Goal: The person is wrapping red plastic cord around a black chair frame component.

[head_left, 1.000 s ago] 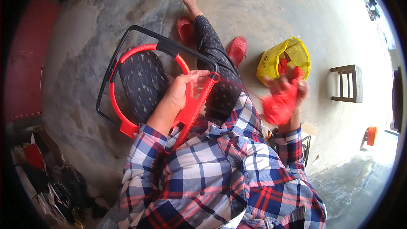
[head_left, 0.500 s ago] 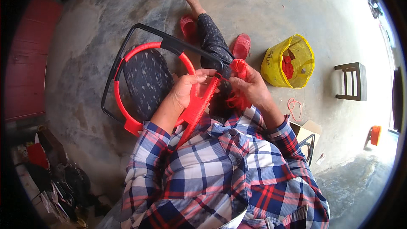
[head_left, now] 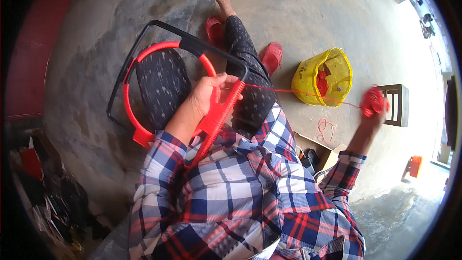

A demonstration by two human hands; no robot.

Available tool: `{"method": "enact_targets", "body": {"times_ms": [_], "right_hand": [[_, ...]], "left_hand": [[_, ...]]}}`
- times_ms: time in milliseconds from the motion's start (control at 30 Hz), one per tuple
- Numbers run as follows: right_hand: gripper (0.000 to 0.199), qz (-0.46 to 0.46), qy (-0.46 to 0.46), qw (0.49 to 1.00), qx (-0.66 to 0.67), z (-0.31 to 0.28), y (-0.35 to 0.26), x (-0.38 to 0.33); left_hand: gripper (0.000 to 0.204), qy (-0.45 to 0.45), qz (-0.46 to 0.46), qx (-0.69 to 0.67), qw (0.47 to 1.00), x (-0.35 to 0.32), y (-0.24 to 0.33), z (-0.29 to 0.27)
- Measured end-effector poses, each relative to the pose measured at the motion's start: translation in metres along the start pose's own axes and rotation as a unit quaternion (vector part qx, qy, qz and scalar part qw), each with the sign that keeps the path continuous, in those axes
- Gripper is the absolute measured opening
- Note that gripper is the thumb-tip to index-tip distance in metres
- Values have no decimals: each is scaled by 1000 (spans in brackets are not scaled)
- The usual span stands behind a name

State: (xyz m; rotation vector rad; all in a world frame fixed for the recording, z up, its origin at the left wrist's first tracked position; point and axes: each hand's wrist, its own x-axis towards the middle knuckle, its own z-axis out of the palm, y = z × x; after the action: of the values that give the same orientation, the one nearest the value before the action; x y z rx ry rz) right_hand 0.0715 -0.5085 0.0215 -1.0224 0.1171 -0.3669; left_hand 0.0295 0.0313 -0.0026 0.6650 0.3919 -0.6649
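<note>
A black rectangular frame [head_left: 130, 62] with a round ring inside it rests across my lap. Red cord is wound tightly round much of the ring and along the near side bar [head_left: 214, 123]. My left hand [head_left: 208, 90] grips the frame near its right corner, fingers curled round the wrapped part. Out to the far right, my right hand [head_left: 377, 119] is closed on a bundle of red cord [head_left: 373, 101], slightly blurred. A single strand [head_left: 298, 91] runs taut from the bundle to the upper end of the wrapped bar.
A yellow bucket [head_left: 303, 84] holding more red material stands right of my legs. Behind my right hand is a dark stool [head_left: 402, 106]. Red shoes [head_left: 272, 58] lie near my bare foot. An open cardboard box [head_left: 329, 161] and a loose red cord loop [head_left: 326, 132] sit nearby.
My right hand has swung from beside the frame out to the right with the cord bundle, drawing the strand straight. My left hand still grips the frame.
</note>
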Motion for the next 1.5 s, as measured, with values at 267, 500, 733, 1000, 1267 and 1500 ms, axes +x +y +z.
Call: {"method": "enact_targets", "body": {"times_ms": [267,500,733,1000,1267,1500], "right_hand": [[39,218,-92,961,-146,107,54,-85],[59,116,-502,750,-416,243,129,-116],[78,224,-389,876,-176,259,159,-100],[72,367,-377,846,89,261,165,-95],[23,257,-379,874,-162,290,144,-105],[25,84,-350,845,-395,240,99,-74]], "left_hand": [[35,22,7,1,1000,-1,0,6],[35,-29,5,8,1000,-5,-4,24],[37,12,2,26,1000,-6,-6,29],[40,-5,-11,30,999,-4,-5,32],[40,-7,2,22,1000,-6,-5,40],[38,-25,-9,-5,1000,-5,-3,27]]}}
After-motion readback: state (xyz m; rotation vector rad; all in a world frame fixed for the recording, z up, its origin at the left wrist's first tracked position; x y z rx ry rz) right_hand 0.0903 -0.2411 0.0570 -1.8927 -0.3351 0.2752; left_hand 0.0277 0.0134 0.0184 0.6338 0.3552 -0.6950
